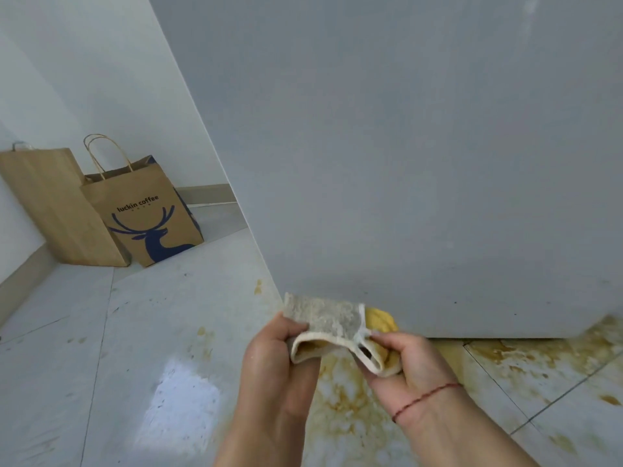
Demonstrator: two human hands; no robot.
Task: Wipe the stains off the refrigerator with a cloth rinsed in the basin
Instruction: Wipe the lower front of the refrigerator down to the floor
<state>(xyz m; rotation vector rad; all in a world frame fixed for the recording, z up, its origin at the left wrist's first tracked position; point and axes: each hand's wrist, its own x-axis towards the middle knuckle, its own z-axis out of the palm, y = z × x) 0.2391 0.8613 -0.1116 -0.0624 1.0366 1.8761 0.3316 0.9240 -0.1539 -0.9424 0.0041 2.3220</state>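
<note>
Head camera looks down along the pale grey side of the refrigerator point(421, 163), which fills the upper right and meets the floor near the bottom of the view. Below it spreads the light tiled floor point(101, 348), blotched with yellow-brown stains point(344, 399) that run from under the fridge's lower edge out toward the right. Against the white wall on the left stand two brown paper bags — a plain one point(50, 203) behind, and just in front of it a luckin coffee bag point(145, 214) with a dark blue deer printed on it.

Low in the middle, right at the fridge's bottom corner, both hands hold the cloth point(328, 320) — grey-white on one face, yellow on the other, folded over on itself. The left hand point(276, 352) grips its left end, fingers curled round the fold. The right hand point(404, 362) pinches the right end between thumb and fingers; a thin red string point(424, 397) circles that wrist.
</note>
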